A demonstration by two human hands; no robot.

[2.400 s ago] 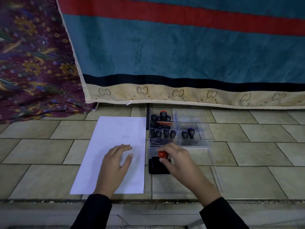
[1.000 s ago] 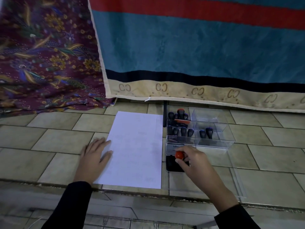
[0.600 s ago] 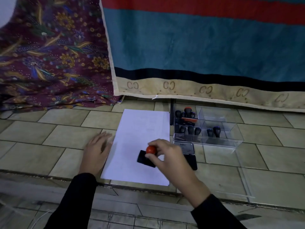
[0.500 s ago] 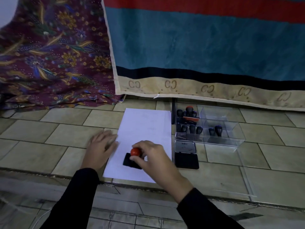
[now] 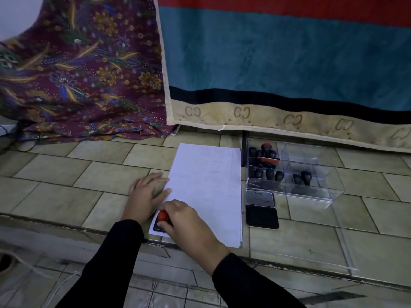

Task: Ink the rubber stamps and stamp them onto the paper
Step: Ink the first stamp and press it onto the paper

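The right hand [image 5: 186, 221] is gripping the red-knobbed stamp [image 5: 162, 218] with its fingers clenched round the knob, pressing its dark base onto the near-left corner of the paper [image 5: 209, 187]; the left hand [image 5: 144, 196] is lying flat and released, its fingertips pinning the sheet's left edge to the tiled floor [image 5: 66, 181]. To print cleanly, the person is probably needing to bear straight down without rocking, then lift vertically; being so near the corner, the base is risking overhanging the edge. The ink pad [image 5: 262, 216] is lying open just right of the paper.
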